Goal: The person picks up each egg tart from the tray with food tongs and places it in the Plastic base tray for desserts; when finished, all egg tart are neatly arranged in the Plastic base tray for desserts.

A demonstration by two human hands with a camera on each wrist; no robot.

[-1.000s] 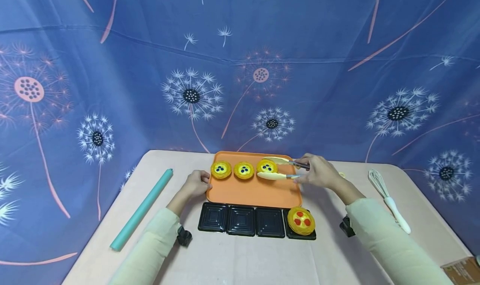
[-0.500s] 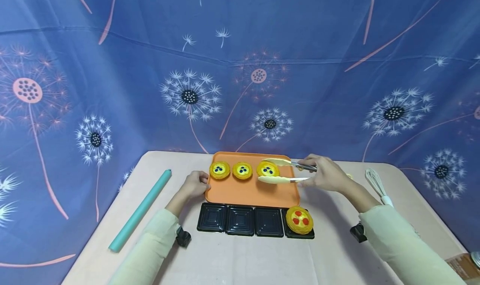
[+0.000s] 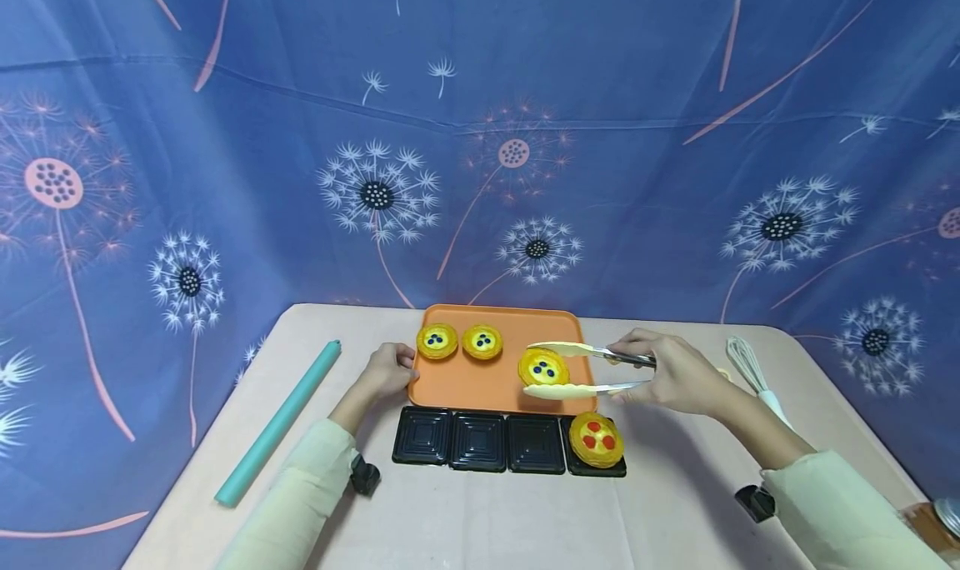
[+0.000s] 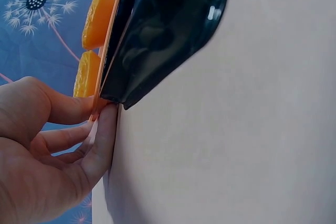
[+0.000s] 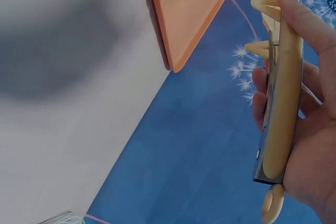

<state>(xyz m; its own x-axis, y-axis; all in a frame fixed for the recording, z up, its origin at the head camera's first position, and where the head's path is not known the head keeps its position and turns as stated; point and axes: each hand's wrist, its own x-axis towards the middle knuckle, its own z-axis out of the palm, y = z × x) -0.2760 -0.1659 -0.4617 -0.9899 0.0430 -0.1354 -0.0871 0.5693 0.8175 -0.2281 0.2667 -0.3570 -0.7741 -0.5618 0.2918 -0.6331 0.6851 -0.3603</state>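
My left hand (image 3: 388, 370) pinches the left edge of an orange tray (image 3: 472, 389), thumb above and fingers beneath in the left wrist view. Steel tongs (image 5: 286, 103) with cream tips are gripped in my right hand (image 3: 671, 372). Between the tong tips, above the tray's right part, is a yellow egg tart (image 3: 543, 367) topped with dark blue berries. Two similar tarts, a left one (image 3: 437, 342) and a middle one (image 3: 482, 342), sit along the tray's back. Below the tray, a tart with red toppings (image 3: 597, 439) rests on the rightmost of several black square plastic trays (image 3: 478, 442).
A teal rolling pin (image 3: 279, 424) lies at the left on the pale tablecloth (image 3: 525, 520). To the right is a white-handled whisk (image 3: 750, 370), partly hidden by the right arm. A brown jar-like object (image 3: 933, 524) shows at the right edge. Behind hangs a blue dandelion curtain (image 3: 637, 178).
The right hand and tongs have moved right and toward the person, bringing the berry tart out of the back row. The left hand stays at the tray's edge.
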